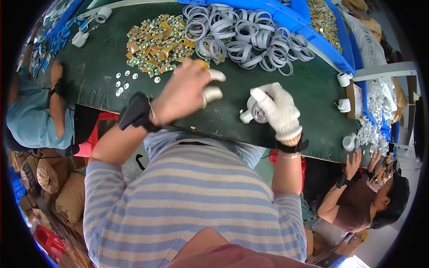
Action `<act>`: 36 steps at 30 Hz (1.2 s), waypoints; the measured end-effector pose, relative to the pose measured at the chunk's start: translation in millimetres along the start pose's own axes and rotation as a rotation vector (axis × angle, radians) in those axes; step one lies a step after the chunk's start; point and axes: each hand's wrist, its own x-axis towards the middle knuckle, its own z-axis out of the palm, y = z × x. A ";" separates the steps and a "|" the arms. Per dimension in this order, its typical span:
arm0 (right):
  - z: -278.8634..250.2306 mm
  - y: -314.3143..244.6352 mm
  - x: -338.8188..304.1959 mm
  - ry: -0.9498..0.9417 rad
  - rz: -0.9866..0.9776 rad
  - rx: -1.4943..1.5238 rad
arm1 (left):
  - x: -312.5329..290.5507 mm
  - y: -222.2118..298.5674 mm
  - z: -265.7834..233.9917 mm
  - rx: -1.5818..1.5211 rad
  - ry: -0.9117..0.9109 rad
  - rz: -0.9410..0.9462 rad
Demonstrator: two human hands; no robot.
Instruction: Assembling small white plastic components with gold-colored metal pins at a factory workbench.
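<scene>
My left hand (190,87) hovers over the near side of a heap of small green and orange circuit boards (163,42). White covers sit on two of its fingers, which are apart with nothing visible between them; a yellow patch shows at another finger, and motion blurs the hand slightly. Wearing a white knitted glove, my right hand (279,109) is closed around a round white plastic housing (258,112) just above the table's front part. The housing has a small side arm, and its opening is partly hidden by the glove.
Grey plastic rings (246,33) are heaped beyond my hands, against blue bins (286,13). Several small white discs (126,73) lie on the green table (223,123) at left. White housings (344,105) stand at the right edge. Co-workers sit on both sides.
</scene>
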 end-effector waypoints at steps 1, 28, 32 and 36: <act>-1.5 10.3 8.0 -0.007 0.010 -0.082 | 6.1 -13.7 5.1 0.145 0.048 -0.001; 18.4 -44.9 -34.1 -0.043 -0.298 0.178 | -44.0 34.8 13.3 -1.246 -0.140 -0.478; 23.0 -42.9 -29.4 -0.043 -0.400 0.226 | -46.2 35.9 8.7 -1.241 -0.200 -0.417; 16.5 -38.2 -23.7 -0.160 -0.488 0.098 | -46.1 38.9 5.5 -1.215 -0.269 -0.466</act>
